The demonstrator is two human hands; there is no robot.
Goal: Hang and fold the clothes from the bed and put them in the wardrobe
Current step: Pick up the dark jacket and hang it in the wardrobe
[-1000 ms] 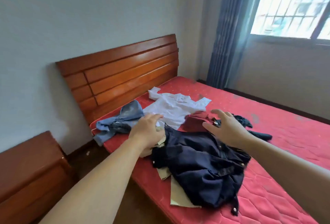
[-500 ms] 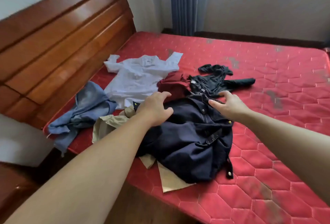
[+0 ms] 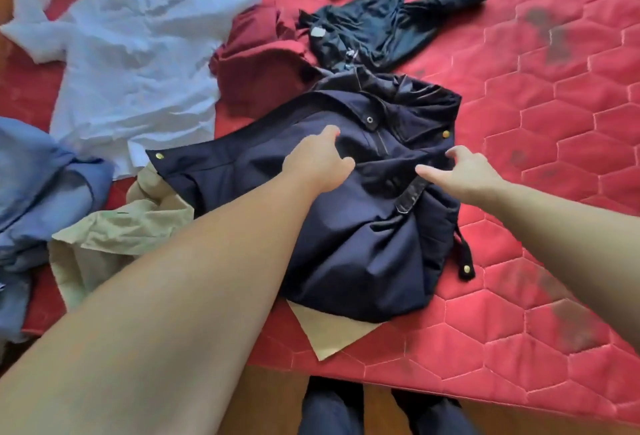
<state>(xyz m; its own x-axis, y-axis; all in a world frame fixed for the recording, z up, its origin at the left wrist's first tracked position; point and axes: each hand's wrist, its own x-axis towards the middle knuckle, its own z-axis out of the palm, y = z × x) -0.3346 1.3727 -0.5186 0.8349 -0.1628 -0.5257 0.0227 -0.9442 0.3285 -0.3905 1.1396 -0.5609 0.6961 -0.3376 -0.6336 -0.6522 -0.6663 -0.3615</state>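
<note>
Navy cloth, the jacket (image 3: pixel 349 219), lay crumpled near the front edge of the bed (image 3: pixel 540 348), on top of a beige garment (image 3: pixel 114 237). The left hand (image 3: pixel 320 164) rested on the jacket's chest with its fingers curled down into the fabric; whether they had actually gathered cloth I could not tell. The right hand (image 3: pixel 464 174) hovered just over the jacket's right side, fingers spread and slightly bent, holding nothing.

Around it the other clothes lay unsorted: a maroon piece (image 3: pixel 259 67) touching the collar, a white shirt (image 3: pixel 138 53) to the left, a blue garment (image 3: pixel 38 192) at the far left, a black top (image 3: pixel 381 18) beyond.

By my judgement the task was barely begun: nothing looked folded or hung, no hanger or wardrobe was in view, and all six garments remained to be dealt with, the jacket apparently first.
</note>
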